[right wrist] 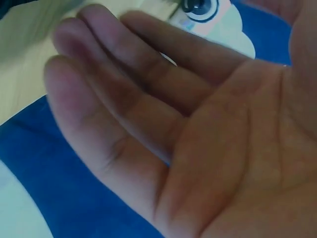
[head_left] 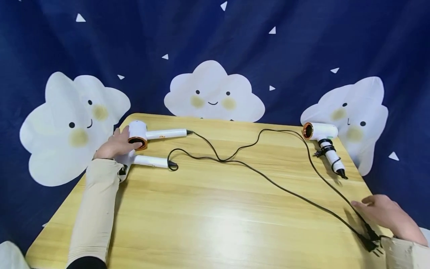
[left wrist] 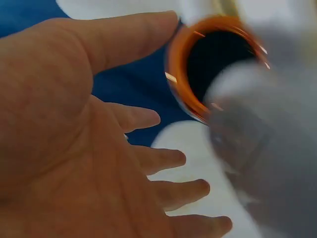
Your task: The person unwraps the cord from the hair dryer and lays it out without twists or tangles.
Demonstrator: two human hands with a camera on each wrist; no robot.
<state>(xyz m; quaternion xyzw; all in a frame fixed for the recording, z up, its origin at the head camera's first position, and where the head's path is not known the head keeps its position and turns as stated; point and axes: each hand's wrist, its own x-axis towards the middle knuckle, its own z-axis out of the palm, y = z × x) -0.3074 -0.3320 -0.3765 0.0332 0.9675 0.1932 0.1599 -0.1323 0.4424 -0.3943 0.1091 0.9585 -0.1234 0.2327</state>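
Two white hair dryers lie at the table's left side, handles pointing right: a far hair dryer and a nearer hair dryer. Beside their heads is my left hand, its thumb at the far dryer's orange-rimmed opening; whether it touches is unclear. In the left wrist view the fingers are spread, and a blurred grey-white shape covers the right side. My right hand hovers over the right edge above two black plugs, holding nothing. Its fingers are lightly bent in the right wrist view.
A third white hair dryer lies at the far right, its black cord wound round the handle. Two long black cords cross the wooden table from the left dryers to the plugs. A blue curtain with clouds surrounds the table.
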